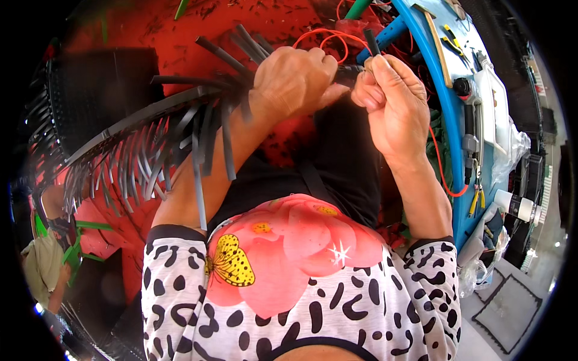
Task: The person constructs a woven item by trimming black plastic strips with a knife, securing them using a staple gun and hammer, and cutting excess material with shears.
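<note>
My left hand (295, 81) is closed around a thick bundle of dark grey plastic strips (150, 144) that fan out to the left and droop down over my forearm. Several strip ends stick up past my knuckles. My right hand (391, 99) is beside it, touching it, with thumb and fingers pinched on a short black strip end (371, 41) that points upward. Both hands work just above my lap, over a red floor (156, 36).
A blue frame (442, 90) curves along the right with a bench behind it carrying tools, a white bottle (515, 206) and plastic bags. An orange wire (328, 37) loops behind my hands. Another person (45, 259) crouches at the lower left.
</note>
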`<state>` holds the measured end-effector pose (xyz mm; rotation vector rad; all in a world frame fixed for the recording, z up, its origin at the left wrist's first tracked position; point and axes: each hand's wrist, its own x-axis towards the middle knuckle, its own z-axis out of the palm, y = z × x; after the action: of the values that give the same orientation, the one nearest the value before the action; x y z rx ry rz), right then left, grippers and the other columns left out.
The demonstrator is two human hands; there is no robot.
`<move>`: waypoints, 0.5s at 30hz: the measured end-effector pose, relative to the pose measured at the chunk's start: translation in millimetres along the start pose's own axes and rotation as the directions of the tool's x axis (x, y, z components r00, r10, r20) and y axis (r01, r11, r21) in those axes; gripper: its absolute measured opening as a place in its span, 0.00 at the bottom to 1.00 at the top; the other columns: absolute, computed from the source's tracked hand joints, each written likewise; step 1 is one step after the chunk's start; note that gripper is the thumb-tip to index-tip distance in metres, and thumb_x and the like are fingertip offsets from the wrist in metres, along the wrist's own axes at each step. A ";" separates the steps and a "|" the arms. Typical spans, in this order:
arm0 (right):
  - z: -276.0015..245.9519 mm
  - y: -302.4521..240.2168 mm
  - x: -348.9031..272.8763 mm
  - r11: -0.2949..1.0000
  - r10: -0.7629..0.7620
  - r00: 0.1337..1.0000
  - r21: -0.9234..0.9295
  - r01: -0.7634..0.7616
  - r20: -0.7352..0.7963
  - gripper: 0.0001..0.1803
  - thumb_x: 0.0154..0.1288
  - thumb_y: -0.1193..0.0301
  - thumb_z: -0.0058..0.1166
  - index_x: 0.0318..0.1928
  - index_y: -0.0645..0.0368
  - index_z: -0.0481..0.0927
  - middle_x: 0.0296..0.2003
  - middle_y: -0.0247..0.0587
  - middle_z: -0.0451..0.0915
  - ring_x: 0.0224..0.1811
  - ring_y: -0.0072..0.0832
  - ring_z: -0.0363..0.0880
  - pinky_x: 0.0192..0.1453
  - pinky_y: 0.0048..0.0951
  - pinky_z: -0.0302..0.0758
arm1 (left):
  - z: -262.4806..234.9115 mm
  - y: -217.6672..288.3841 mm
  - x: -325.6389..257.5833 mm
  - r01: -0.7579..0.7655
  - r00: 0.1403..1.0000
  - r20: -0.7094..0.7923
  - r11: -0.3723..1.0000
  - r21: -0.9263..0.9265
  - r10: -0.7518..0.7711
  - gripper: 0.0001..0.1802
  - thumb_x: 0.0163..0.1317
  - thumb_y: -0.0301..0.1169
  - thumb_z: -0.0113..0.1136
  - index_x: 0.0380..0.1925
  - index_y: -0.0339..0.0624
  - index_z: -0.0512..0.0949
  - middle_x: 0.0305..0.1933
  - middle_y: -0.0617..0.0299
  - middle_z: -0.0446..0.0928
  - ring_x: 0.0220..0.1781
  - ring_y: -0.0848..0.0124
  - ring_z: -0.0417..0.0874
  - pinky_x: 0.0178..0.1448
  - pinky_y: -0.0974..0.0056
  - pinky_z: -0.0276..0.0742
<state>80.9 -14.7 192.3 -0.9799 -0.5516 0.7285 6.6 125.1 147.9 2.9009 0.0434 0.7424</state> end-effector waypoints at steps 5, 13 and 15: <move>7.0 -17.0 5.6 0.977 0.070 0.997 -0.202 -0.064 0.023 0.11 0.66 0.70 0.50 0.31 0.66 0.76 0.24 0.33 0.71 0.20 0.13 0.59 0.25 0.17 0.59 | -2.0 2.7 -7.9 -0.053 0.994 -0.098 0.998 -0.017 0.051 0.17 0.50 0.44 0.64 0.24 0.41 0.73 0.23 0.58 0.73 0.24 0.59 0.77 0.28 0.59 0.74; 9.9 -2.7 77.1 0.830 0.154 0.987 -0.537 -0.150 -0.036 0.15 0.68 0.67 0.46 0.23 0.60 0.71 0.14 0.32 0.67 0.13 0.20 0.65 0.17 0.20 0.56 | -2.1 4.2 -15.7 -0.083 0.987 -0.143 0.992 -0.090 0.069 0.12 0.50 0.35 0.64 0.24 0.41 0.72 0.22 0.59 0.71 0.23 0.59 0.75 0.27 0.59 0.72; 4.2 -0.6 79.2 0.823 0.183 0.979 -0.531 -0.200 -0.085 0.15 0.68 0.67 0.46 0.25 0.60 0.71 0.15 0.31 0.67 0.14 0.19 0.65 0.18 0.20 0.57 | -4.9 4.4 -13.5 -0.088 0.989 -0.126 0.992 -0.089 0.077 0.12 0.49 0.34 0.64 0.26 0.41 0.72 0.23 0.58 0.71 0.23 0.58 0.75 0.28 0.59 0.72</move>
<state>128.9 47.7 202.2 -1.5907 -0.6538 0.7502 -7.7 120.5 146.3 2.7795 -0.0961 0.9107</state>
